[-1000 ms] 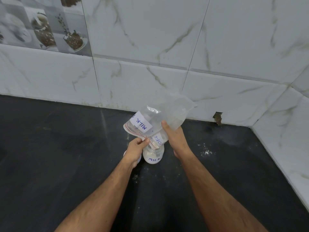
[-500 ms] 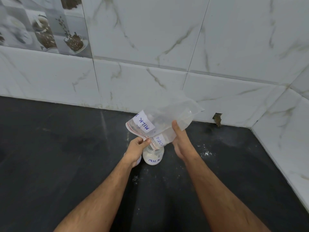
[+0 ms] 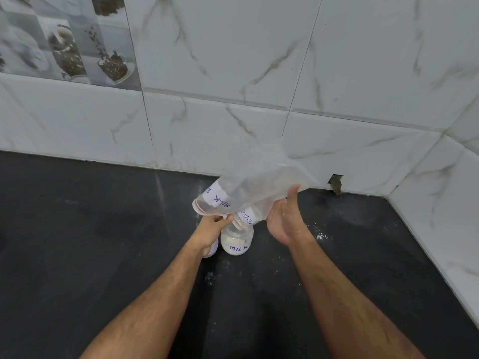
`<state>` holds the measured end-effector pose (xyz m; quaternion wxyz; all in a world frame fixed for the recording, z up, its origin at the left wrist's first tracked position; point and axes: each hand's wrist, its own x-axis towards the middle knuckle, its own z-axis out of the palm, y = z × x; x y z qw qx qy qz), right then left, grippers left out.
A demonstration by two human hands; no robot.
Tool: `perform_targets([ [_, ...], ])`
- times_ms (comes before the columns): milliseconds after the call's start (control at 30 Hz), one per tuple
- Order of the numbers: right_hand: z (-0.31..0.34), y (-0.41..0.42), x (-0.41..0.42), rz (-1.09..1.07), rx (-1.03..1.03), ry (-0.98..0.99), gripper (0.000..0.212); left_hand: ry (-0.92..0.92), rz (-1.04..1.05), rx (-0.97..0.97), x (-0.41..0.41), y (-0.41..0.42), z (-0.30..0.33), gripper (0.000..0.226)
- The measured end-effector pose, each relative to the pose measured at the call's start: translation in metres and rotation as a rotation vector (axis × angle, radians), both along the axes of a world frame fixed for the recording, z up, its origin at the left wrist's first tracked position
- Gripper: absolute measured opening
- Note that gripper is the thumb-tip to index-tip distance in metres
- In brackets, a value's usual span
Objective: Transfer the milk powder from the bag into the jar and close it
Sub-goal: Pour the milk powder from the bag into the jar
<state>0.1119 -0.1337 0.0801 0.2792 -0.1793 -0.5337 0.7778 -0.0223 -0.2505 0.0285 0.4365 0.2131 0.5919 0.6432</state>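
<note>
Floppy, nearly empty bag [image 3: 259,182] is held tipped mouth-down just over the jar [image 3: 237,244] on the counter [image 3: 103,229]; zip edge is pinched by the left hand [image 3: 211,226], underside is propped by the right hand [image 3: 283,221], palm spread, fingers hidden behind plastic. Light, slippery film, probably best gripped at the corners

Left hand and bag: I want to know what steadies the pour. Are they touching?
Touching. The head view shows the left hand pinching the zip edge of the bag, just above the jar.
</note>
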Motion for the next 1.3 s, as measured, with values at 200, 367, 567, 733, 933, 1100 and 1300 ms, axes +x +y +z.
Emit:
perform_targets([
  [200,0.009,-0.004,-0.003,-0.051,0.153,-0.079,0.103,-0.035,0.04,-0.058,-0.001,0.001,-0.003,0.018],
  [367,0.006,-0.009,-0.009,-0.055,0.226,-0.118,0.055,-0.065,0.058,-0.056,0.002,0.003,-0.004,0.024],
  [567,0.019,-0.018,-0.015,-0.045,0.309,-0.253,0.021,-0.203,0.071,0.028,0.011,-0.002,0.006,0.035],
  [733,0.015,-0.016,-0.016,-0.079,0.41,-0.369,0.072,-0.295,0.096,0.058,0.013,-0.002,0.009,0.032],
  [933,-0.002,-0.016,-0.01,-0.286,0.631,-0.413,0.007,-0.244,0.096,0.025,0.01,0.002,-0.005,0.023],
  [1100,0.001,-0.015,-0.017,-0.408,0.767,-0.479,0.03,-0.251,0.108,0.017,0.002,0.006,-0.021,0.015],
  [1300,0.003,-0.017,-0.018,-0.389,0.677,-0.521,0.02,-0.21,0.152,0.02,-0.001,0.009,-0.029,0.008],
])
